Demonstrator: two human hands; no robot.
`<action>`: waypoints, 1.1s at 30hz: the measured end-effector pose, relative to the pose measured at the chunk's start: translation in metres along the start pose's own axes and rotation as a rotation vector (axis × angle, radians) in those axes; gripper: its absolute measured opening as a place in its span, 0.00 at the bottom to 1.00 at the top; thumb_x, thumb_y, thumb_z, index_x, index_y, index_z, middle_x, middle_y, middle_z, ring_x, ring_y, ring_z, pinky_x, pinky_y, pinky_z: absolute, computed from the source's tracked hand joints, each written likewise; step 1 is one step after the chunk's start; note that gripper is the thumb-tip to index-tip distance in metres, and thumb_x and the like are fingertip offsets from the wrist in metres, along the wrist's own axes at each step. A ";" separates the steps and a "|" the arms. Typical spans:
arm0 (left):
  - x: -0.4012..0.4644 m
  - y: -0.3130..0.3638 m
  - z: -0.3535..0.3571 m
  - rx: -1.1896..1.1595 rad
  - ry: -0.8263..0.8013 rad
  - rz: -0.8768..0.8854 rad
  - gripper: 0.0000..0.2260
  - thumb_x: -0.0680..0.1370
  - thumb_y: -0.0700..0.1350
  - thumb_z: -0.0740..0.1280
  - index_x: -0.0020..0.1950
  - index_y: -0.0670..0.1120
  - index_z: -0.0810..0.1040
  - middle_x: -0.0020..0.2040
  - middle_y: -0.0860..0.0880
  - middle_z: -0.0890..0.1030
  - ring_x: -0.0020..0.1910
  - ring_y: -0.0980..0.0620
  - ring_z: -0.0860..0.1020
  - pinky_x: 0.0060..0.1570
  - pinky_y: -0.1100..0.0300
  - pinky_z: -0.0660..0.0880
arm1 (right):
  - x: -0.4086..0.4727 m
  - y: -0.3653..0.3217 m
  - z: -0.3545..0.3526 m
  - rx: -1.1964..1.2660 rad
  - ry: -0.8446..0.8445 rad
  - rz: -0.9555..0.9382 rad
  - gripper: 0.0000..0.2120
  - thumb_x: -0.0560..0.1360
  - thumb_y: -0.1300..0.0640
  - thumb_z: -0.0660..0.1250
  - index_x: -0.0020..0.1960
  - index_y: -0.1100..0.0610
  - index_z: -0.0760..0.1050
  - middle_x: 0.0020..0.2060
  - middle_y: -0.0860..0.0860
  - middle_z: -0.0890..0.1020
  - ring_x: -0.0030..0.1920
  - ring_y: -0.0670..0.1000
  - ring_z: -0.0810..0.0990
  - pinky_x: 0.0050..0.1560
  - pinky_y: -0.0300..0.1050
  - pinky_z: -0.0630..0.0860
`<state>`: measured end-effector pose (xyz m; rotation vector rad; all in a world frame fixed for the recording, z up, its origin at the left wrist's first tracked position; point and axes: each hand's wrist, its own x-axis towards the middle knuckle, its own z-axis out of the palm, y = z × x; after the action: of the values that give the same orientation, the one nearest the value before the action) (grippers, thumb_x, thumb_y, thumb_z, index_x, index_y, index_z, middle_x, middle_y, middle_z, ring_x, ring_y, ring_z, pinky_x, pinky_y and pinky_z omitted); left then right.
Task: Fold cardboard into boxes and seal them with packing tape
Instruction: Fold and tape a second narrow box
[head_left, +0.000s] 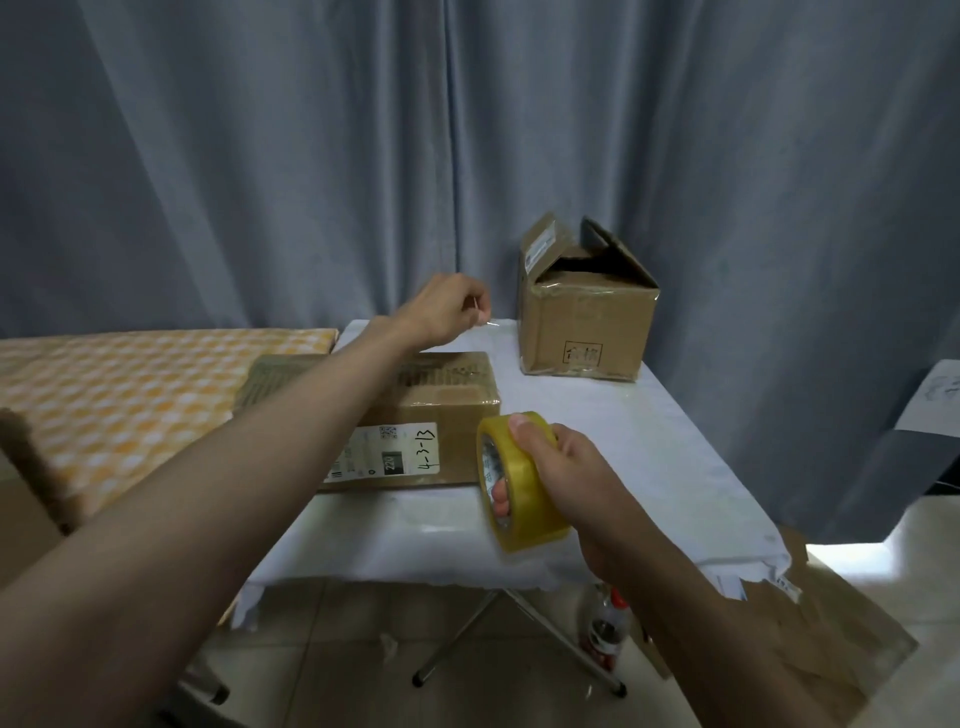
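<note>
Two boxy cardboard cartons (415, 415), glossy round tape roll (519, 483)

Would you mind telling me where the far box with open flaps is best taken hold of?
Grip the far box by its two opposite side walls, both hands coming from above and in front. It stands upright, its top flaps raised and loose, so they would likely bend; the walls look firmer.

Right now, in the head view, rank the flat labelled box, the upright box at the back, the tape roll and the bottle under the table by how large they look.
1. flat labelled box
2. upright box, though it stands farther back, so the order is unsure
3. tape roll, nearest the camera
4. bottle, partly hidden
</note>
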<state>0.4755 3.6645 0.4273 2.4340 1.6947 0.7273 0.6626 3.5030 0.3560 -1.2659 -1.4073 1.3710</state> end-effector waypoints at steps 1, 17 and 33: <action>0.000 -0.002 0.003 -0.004 -0.007 0.005 0.05 0.79 0.38 0.67 0.45 0.46 0.79 0.45 0.46 0.81 0.47 0.47 0.79 0.53 0.51 0.77 | 0.001 0.001 0.000 0.000 -0.001 0.010 0.16 0.81 0.41 0.60 0.55 0.54 0.72 0.29 0.46 0.84 0.28 0.43 0.83 0.26 0.31 0.74; -0.021 -0.022 0.033 0.169 0.063 0.028 0.19 0.82 0.47 0.64 0.73 0.50 0.69 0.64 0.47 0.75 0.60 0.45 0.75 0.58 0.49 0.74 | 0.010 0.016 0.015 0.090 -0.161 0.159 0.16 0.83 0.45 0.60 0.61 0.56 0.67 0.42 0.60 0.87 0.43 0.58 0.87 0.53 0.56 0.83; -0.123 0.011 0.040 0.052 0.056 -0.022 0.19 0.84 0.56 0.55 0.66 0.47 0.76 0.65 0.49 0.78 0.63 0.48 0.74 0.62 0.53 0.70 | 0.037 0.013 0.033 0.123 -0.099 0.125 0.22 0.83 0.48 0.61 0.66 0.66 0.70 0.40 0.61 0.84 0.40 0.58 0.84 0.58 0.64 0.78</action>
<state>0.4686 3.5572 0.3556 2.4470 1.7797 0.7654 0.6252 3.5315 0.3353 -1.2375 -1.3062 1.5993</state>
